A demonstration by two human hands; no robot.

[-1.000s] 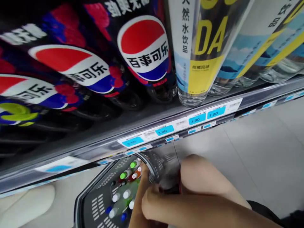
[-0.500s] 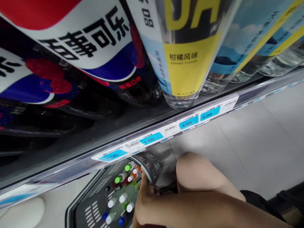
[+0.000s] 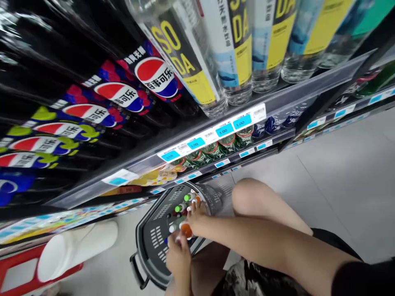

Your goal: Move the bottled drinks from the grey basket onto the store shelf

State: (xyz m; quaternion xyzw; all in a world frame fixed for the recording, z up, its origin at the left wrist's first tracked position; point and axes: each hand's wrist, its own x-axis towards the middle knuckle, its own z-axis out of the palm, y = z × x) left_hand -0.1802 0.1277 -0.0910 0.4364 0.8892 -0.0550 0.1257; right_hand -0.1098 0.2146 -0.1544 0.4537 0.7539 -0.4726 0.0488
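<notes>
Pale floor tiles [image 3: 327,185] spread beneath a shop's drink shelves, with a dark grey basket [image 3: 145,242] standing close to them. Beyond the basket's far end and higher up, a shelf edge [image 3: 145,163] crosses diagonally, carrying blue-and-white price labels [image 3: 196,143]. Over that edge, up and left of the basket, stand dark cola bottles [image 3: 119,96]; up and to its right are clear soda bottles [image 3: 240,61] with yellow-and-black labels. Green bottles [image 3: 216,151] fill a lower shelf just past the basket's far right corner.

Inside the basket lie several bottles, among them two green-capped bottles [image 3: 178,209]. An orange round item [image 3: 186,230] shows over its near right part, right at the fingertips of the left hand [image 3: 179,255]. That hand's fingers are bent, but whether they grip the item I cannot tell. The right hand [image 3: 199,216] reaches across the basket's right side, fingers extended over the bottles; its hold is also unclear. Hand and forearm hide part of the contents.

A bent knee [image 3: 251,197] crowds the basket's right side. To its left lies a large white cylinder [image 3: 77,246], beside a red-framed panel [image 3: 21,273].
</notes>
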